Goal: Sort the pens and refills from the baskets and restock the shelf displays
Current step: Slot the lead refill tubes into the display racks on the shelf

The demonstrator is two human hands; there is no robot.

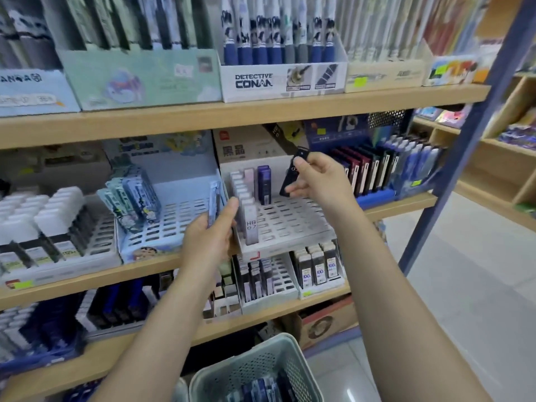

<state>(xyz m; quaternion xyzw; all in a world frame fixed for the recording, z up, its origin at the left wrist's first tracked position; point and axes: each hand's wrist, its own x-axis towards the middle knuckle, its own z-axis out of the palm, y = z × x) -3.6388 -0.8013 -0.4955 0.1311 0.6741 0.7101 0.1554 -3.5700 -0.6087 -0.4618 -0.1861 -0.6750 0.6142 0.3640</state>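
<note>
My right hand [317,181] pinches a slim black refill case [293,172] in the air above the white slotted display tray [293,221] on the middle shelf. In that tray stands a row of pale cases [246,198] and a purple case [264,184]. My left hand [213,230] grips a light blue pack [214,203] at the tray's left edge. A grey perforated basket [261,369] with blue and dark packs sits low in front of me.
Wooden shelves [232,114] carry pen boxes above, among them a Detective Conan box [282,79]. A blue cartoon tray [162,224] stands left, dark cases [368,169] right. A blue metal upright [464,146] borders the shelf. Tiled floor lies to the right.
</note>
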